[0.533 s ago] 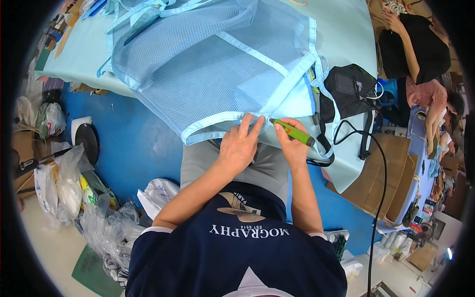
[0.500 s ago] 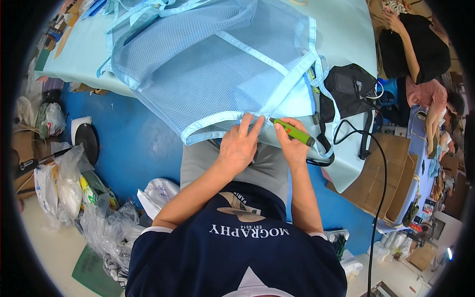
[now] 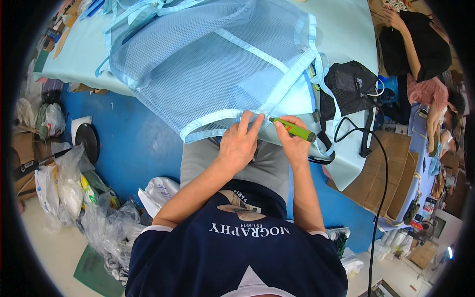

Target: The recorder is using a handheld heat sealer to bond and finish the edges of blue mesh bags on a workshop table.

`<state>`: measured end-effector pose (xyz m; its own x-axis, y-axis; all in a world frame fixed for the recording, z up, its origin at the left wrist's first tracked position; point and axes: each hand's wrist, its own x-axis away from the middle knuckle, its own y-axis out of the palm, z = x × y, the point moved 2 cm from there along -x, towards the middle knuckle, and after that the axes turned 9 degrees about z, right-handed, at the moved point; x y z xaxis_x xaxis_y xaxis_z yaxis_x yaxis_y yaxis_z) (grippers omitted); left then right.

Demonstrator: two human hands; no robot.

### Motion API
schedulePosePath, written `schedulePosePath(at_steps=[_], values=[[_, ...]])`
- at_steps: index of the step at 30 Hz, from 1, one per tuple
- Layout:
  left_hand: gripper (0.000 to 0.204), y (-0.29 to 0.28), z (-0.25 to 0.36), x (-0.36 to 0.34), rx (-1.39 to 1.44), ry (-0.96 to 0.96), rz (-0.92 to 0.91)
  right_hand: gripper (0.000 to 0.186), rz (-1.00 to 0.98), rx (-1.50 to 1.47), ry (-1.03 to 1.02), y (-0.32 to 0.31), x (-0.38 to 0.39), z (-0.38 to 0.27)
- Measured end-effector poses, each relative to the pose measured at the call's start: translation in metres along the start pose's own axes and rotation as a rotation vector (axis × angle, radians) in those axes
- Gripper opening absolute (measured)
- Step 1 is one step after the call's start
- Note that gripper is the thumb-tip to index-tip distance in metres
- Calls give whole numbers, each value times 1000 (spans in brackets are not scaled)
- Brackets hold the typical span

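Observation:
A light blue mesh bag (image 3: 198,74) with paler blue fabric edging lies across the table, its near edge hanging over the front. My left hand (image 3: 238,146) rests at that edge, with two fingers stretched out and spread apart on the edging (image 3: 213,119) beside a strap seam. In my right hand (image 3: 296,143) is a green marker pen (image 3: 295,130), gripped between thumb and fingers. Its dark tip points left and meets the fabric close to my left fingertips. The marker's black end sticks out to the right.
Right of the mesh bag sits a black mesh pouch (image 3: 349,89) with straps; a black cable (image 3: 385,168) runs down past the pale table (image 3: 346,29). Clear plastic bags (image 3: 106,225) pile up at the lower left. Another person (image 3: 415,47) is at the upper right, near cardboard (image 3: 378,173).
Both hands hold nearly the same place. The marker has shifted very slightly to the right end, and the mesh bag has moved a touch left.

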<state>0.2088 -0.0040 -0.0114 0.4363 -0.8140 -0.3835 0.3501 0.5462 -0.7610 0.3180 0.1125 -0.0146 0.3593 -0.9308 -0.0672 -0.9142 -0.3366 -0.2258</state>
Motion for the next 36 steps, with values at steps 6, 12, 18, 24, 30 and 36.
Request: schedulePosePath(at_steps=[6,12,18,24,30,36], values=[[57,0,0,1,5,-44,-21,20,-15,96,-72,0,-1,-4],[58,-1,1,2,2,-46,-25,19,3,102,-28,0,-1,-2],[58,1,0,1,1,-57,-40,18,-49,13,1,0,0,-6],[57,0,2,0,-6,-54,-37,18,-94,60,-50,-3,-2,-6],[58,2,0,2,-5,-39,-11,20,16,221,-203,-3,1,-3],[58,1,0,2,-15,-41,-19,23,26,229,-302,-1,6,-6]])
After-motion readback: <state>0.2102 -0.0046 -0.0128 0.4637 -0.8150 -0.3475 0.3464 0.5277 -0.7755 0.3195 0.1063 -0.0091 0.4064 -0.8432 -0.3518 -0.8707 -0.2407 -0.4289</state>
